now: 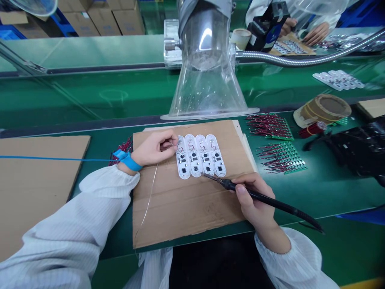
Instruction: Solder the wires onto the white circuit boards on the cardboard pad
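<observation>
Board joints (195, 169) too small to read. Iron tip (203, 174) contact unclear. Left fingers (167, 138) hide the wire's (152, 192) end. Far co-worker's hand (288, 26) partly behind black box (266, 27).

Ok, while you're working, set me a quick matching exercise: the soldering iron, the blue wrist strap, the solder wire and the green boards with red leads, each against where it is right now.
Things:
1 Soldering iron
2 Blue wrist strap
3 Solder wire
4 Green boards with red leads

Places:
A On the green bench, right of the cardboard
B Pinched in the left hand, trailing down over the cardboard
C In the right hand, tip near the white circuit boards
D Around the left wrist

Pairs: 1-C, 2-D, 3-B, 4-A
</observation>
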{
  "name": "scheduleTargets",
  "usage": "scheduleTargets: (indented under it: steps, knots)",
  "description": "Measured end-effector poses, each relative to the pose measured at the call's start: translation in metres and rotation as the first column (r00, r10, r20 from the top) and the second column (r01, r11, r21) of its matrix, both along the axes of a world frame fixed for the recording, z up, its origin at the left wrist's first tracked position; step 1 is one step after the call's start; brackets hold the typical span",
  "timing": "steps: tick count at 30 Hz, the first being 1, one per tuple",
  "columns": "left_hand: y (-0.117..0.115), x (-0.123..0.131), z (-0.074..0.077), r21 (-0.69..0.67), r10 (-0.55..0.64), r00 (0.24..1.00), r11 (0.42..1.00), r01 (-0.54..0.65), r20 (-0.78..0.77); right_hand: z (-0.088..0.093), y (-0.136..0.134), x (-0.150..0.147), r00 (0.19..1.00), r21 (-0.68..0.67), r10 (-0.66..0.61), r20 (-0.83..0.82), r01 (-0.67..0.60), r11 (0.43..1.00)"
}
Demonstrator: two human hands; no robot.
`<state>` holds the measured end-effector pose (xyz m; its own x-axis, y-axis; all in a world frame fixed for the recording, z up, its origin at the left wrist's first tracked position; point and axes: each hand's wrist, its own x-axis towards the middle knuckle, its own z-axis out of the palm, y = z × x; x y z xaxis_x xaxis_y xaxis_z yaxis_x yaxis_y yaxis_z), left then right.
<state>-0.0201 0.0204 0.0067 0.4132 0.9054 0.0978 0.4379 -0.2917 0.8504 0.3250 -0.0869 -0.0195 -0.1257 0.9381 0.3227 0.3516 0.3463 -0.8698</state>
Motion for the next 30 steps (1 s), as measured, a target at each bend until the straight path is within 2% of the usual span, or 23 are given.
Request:
scheduleTargets:
  steps: [5, 11, 18, 25, 30]
  knots:
    - [-0.0006, -0.0006, 0.0014, -0.006, 0.002, 1.0, 1.0, -0.002, 0.004, -0.0039, -0.002, 0.002, 0.998, 0.002, -0.051, -0.02, 0.051, 0.999]
    - [-0.0001, -0.0003, 0.0003, -0.015, 0.0, 1.0, 1.0, 0.0, 0.001, -0.001, -0.0012, 0.0023, 0.999, -0.009, 0.029, 0.031, -0.029, 1.0]
    - [-0.0006, 0.0002, 0.0018, -0.01, -0.007, 1.0, 1.0, 0.007, -0.006, 0.0003, -0.001, 0.0006, 1.0, 0.002, 0.014, -0.025, -0.014, 1.0]
    - [-0.0004, 0.0002, 0.0008, -0.018, -0.014, 1.0, 1.0, 0.013, -0.013, 0.0013, 0.0001, 0.0013, 0.996, -0.038, 0.068, 0.058, -0.066, 0.997]
    - [-0.0001, -0.0001, 0.0008, -0.025, -0.009, 1.0, 1.0, 0.01, 0.021, 0.0006, -0.0008, 0.0007, 0.999, -0.005, 0.047, -0.016, -0.047, 0.999]
